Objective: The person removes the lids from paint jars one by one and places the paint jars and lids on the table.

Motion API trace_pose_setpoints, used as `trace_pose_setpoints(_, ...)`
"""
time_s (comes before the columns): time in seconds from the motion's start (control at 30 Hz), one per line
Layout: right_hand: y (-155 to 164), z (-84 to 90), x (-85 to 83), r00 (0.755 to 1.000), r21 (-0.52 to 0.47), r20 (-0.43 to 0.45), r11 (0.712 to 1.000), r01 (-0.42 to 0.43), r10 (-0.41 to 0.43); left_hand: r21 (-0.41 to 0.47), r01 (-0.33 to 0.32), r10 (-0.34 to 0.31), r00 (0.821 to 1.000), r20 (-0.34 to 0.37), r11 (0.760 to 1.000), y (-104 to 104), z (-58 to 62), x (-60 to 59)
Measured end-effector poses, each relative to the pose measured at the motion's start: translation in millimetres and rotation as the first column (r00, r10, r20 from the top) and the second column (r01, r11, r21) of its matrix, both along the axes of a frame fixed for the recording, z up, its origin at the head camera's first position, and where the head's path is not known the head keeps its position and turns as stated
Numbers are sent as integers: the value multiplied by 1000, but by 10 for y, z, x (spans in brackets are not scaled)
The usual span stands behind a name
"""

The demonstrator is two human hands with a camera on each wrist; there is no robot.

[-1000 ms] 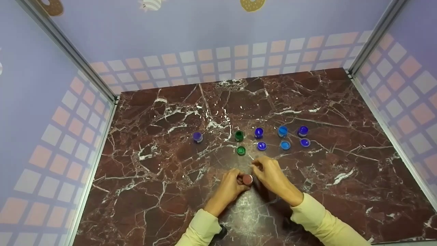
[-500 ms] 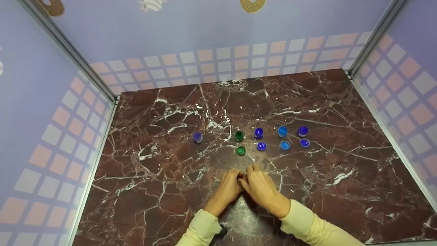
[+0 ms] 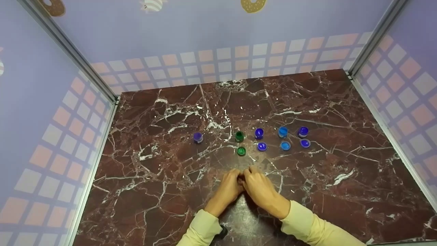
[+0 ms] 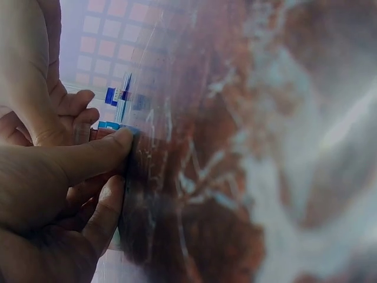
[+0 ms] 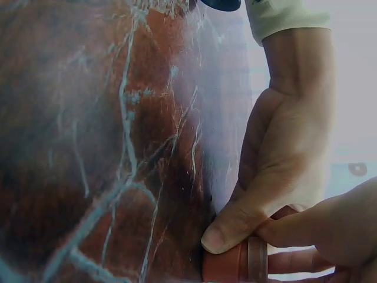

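Red pot (image 5: 227,266) pinched between both hands' fingers (image 5: 235,227).

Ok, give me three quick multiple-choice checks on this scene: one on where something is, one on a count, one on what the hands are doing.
1. Where does the lone purple jar stand?
A. Left of the green jar
B. Right of all the jars
C. Between the hands

2. How many loose caps lie on the table in front of the row of jars?
A. Two
B. Four
C. Six

3. What are the two hands doing?
A. Resting flat and apart
B. Together gripping a small reddish jar
C. Each lifting a blue jar

Answers: 1 A, it stands alone to the left. 2 B, one green, three blue or purple. 3 B, left hand and right hand meet; right wrist view shows the jar.
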State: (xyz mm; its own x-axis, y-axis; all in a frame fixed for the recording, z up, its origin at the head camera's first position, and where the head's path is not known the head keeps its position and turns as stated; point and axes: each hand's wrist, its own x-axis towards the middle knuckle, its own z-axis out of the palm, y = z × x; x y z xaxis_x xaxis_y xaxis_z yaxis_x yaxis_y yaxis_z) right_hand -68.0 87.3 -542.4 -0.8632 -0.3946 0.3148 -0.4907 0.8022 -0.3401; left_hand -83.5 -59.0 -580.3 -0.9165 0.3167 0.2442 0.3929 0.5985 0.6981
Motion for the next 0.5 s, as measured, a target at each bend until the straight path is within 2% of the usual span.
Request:
trace_pose_setpoints(0.13, 77, 12, -35, 995, -29, 10, 994, -102, 103, -13, -1, 1, 1000, 0, 1000, 3, 13, 3)
trace_pose_setpoints(0.27, 153, 28, -79, 979, -29, 33, 980, -198, 199, -22, -1, 1, 1000, 2, 1000, -1, 16, 7)
trace_pose_setpoints(0.5, 265, 38, -173, 922, 42, -24, 922, -384, 385, -24, -9, 9, 1000, 30, 1000, -4, 19, 9)
